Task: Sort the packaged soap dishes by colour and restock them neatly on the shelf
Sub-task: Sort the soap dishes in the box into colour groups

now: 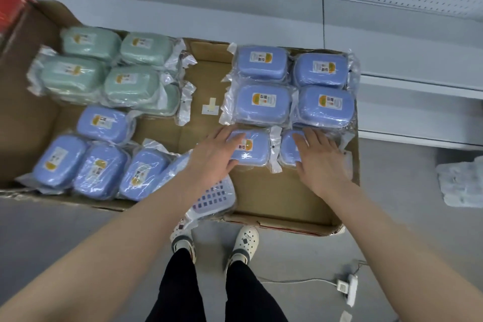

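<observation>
Resting flat, fingers straight, gripping nothing: your left hand (215, 155) on blue soap dish (254, 150), right hand (322, 161) on neighbouring blue dish (287, 150); both dishes in cardboard box (274, 191).

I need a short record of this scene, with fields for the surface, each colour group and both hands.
surface: cardboard, laid flat
green dishes: stacked group, far left
sorted blue dishes: stacked block, far right
loose blue dishes: near left, not aligned
left hand: flat on front blue dish
right hand: flat on neighbouring blue dish
</observation>
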`<act>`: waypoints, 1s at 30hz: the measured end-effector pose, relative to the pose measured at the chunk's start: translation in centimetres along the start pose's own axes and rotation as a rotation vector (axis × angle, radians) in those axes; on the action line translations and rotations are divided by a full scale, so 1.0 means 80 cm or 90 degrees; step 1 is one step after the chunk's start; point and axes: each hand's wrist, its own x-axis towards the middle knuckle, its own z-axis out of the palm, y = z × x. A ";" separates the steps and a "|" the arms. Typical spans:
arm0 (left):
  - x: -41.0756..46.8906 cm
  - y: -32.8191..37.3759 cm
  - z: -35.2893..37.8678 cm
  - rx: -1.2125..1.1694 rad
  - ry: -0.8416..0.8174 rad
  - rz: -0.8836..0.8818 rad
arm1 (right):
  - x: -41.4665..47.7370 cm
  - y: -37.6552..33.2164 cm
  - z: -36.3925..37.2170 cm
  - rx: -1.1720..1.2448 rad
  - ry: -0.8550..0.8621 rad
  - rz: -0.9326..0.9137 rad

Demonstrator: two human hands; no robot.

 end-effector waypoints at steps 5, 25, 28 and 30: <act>-0.067 -0.067 -0.028 -0.017 0.133 -0.077 | 0.008 -0.084 -0.024 0.107 -0.008 -0.106; -0.090 -0.095 -0.059 -0.140 -0.146 -0.148 | -0.002 -0.097 -0.098 0.234 -0.114 0.059; -0.064 -0.078 -0.077 -0.125 -0.024 -0.120 | -0.010 -0.045 -0.109 0.109 0.025 0.135; -0.049 -0.063 -0.081 -0.121 0.074 -0.077 | -0.014 -0.018 -0.095 0.016 0.134 0.119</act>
